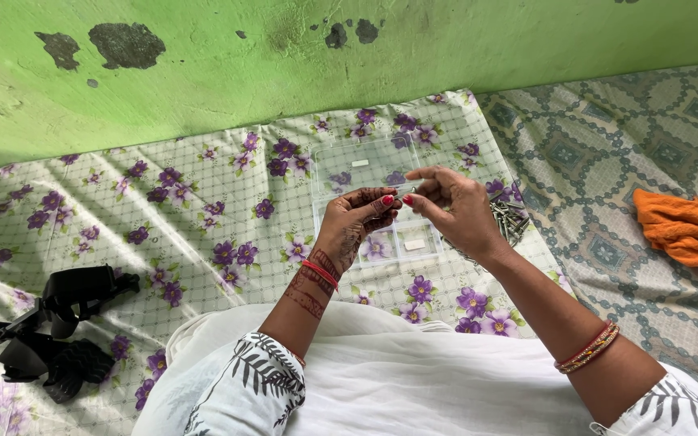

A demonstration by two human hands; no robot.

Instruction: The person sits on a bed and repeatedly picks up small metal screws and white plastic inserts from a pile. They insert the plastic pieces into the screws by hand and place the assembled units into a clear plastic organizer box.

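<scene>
My left hand [355, 220] and my right hand [456, 206] meet fingertip to fingertip above a clear plastic compartment box [363, 164]. Between the fingers of both hands sits a small metal piece [404, 192], pinched from each side; its exact shape is too small to tell. A pile of metal screws [510, 220] lies on the cloth just right of my right hand. The box's open lid lies flat toward the wall, and its tray is partly hidden under my hands.
A floral cloth [203, 218] covers the floor up to a green wall [284, 64]. A black strapped device [58, 323] lies at the left. An orange cloth [688, 234] rests on the patterned mat [607, 161] at the right.
</scene>
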